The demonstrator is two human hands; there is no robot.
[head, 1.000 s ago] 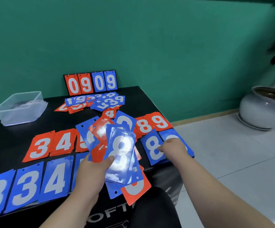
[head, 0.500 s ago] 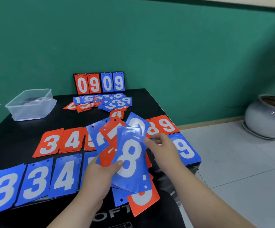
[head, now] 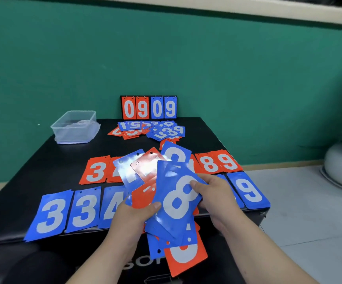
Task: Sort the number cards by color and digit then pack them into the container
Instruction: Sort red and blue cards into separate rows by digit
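While the card fan (head: 140, 194) is gripped by the left hand (head: 131, 216) at six o'clock, its blue 8 (head: 178, 201) is pinched by the right hand (head: 217, 196), likely to be laid beside the blue 9 (head: 248, 190).

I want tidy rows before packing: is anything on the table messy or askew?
Yes. The card heap before the scoreboard is jumbled, red and blue overlapping at odd angles, unlike the neat blue row nearer.
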